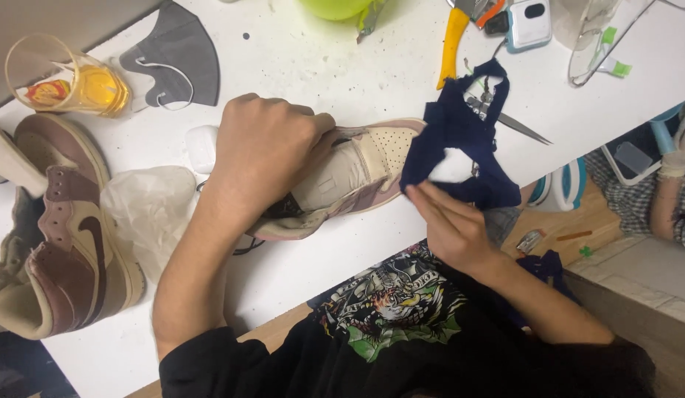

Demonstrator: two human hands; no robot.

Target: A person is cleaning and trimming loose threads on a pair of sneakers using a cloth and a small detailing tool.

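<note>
My left hand grips a beige and mauve sneaker lying on its side on the white table, fingers curled over its collar. My right hand holds a dark blue cloth pressed against the sneaker's toe. The cloth hangs in a ragged loop above my fingers, with a white patch showing inside it.
A second brown and tan sneaker stands at the left, next to crumpled clear plastic. A glass of yellow liquid, a grey face mask, scissors and a yellow-handled tool lie farther back. Another person's hand shows at the right edge.
</note>
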